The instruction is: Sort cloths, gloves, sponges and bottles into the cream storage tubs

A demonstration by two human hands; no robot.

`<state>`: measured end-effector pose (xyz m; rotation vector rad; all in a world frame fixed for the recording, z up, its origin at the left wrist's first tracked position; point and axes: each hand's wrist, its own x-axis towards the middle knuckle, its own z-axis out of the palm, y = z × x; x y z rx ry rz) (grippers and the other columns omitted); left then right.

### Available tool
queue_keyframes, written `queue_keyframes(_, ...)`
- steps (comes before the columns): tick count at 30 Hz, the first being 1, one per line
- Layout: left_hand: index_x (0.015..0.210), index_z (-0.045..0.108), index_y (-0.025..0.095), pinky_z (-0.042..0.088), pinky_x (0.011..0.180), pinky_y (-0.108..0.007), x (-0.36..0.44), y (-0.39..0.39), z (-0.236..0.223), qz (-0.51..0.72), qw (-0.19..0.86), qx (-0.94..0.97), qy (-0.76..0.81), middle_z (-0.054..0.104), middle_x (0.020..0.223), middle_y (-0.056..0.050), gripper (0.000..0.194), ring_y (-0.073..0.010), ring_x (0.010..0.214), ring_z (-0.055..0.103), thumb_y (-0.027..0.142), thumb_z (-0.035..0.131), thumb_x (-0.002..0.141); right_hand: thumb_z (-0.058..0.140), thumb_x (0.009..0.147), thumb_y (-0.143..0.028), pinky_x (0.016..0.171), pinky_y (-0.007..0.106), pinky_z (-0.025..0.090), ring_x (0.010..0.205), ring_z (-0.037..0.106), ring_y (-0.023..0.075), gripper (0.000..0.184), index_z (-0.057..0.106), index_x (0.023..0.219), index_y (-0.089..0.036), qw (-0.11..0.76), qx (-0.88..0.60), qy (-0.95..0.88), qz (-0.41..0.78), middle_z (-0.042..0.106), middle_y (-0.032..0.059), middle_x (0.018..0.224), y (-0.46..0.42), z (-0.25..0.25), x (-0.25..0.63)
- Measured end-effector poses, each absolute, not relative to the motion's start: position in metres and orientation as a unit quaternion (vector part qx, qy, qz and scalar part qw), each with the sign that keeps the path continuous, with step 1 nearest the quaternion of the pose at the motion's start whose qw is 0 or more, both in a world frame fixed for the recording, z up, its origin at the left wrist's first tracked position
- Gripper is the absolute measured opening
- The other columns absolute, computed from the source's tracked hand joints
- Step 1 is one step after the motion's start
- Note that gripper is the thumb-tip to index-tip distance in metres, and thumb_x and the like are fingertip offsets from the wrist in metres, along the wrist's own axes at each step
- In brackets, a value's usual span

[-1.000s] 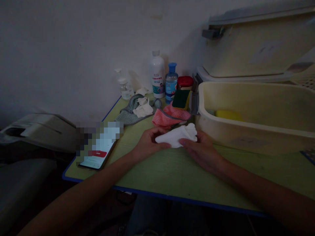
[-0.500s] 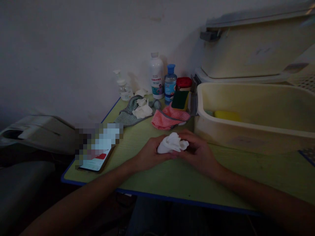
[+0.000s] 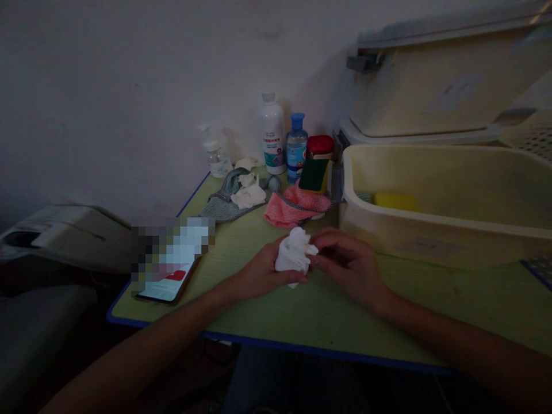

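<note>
A crumpled white tissue [image 3: 294,255] is bunched above the green table [image 3: 302,310], near its middle. My left hand [image 3: 263,270] is closed round the tissue's left and lower side. My right hand [image 3: 349,261] pinches the tissue's right edge with its fingertips. Both forearms reach in from the bottom of the view.
A phone [image 3: 170,270] lies at the table's left edge. A large cream basin [image 3: 431,230] with a yellow sponge [image 3: 394,201] fills the right. At the back stand a pink cloth [image 3: 295,208], a grey-green cloth [image 3: 224,201] with tissues, a green sponge [image 3: 314,174], bottles [image 3: 272,133] and a red-lidded jar [image 3: 321,146].
The tissue, spread long between both hands a second ago, has been gathered into a tight wad and shifted slightly left into my left hand.
</note>
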<state>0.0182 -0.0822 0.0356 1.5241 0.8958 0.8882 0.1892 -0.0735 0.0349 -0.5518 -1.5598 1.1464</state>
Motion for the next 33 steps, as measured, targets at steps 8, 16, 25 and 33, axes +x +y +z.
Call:
queue_keyframes(8,0.079,0.059,0.014,0.044,0.065,-0.022,0.017,-0.081,0.032,0.329,0.555,0.66,0.385,0.059,0.073,0.001,0.023,-0.0106,0.066,0.051,0.026,0.069,0.063,0.066,0.076,-0.017,0.06,0.023,0.051,0.065,0.062,0.0112,0.008,0.069,0.081,-0.023,0.526,-0.254,-0.651,0.485,0.068,0.0002,0.077,-0.077,0.031,0.189)
queue_keyframes(16,0.069,0.055,0.014,0.043,0.052,-0.02,0.019,-0.083,0.035,0.299,0.606,0.614,0.409,0.057,0.059,0.002,0.028,-0.0093,0.053,0.051,0.039,0.068,0.067,0.071,0.072,-0.026,0.062,0.022,0.05,0.073,0.057,0.0103,0.015,0.061,0.084,-0.023,0.549,-0.259,-0.596,0.526,0.058,-0.0005,0.083,-0.071,0.032,0.184)
queue_keyframes(25,0.072,0.06,0.013,0.047,0.054,-0.023,0.022,-0.089,0.035,0.268,0.654,0.609,0.36,0.064,0.062,-0.002,0.045,-0.0126,0.056,0.059,0.056,0.07,0.063,0.08,0.058,-0.04,0.044,0.019,0.046,0.056,0.052,0.0087,0.061,0.054,0.11,-0.022,0.319,-0.216,-0.573,0.724,0.055,-0.0028,0.075,-0.078,0.033,0.173)
queue_keyframes(33,0.087,0.06,0.014,0.049,0.063,-0.025,0.023,-0.091,0.033,0.235,0.651,0.61,0.385,0.067,0.075,-0.004,0.039,-0.0142,0.067,0.062,0.047,0.068,0.069,0.068,0.069,-0.051,0.034,0.015,0.039,0.043,0.046,0.0052,0.048,0.063,0.105,-0.019,0.316,-0.256,-0.563,0.72,0.057,-0.0031,0.065,-0.079,0.034,0.174)
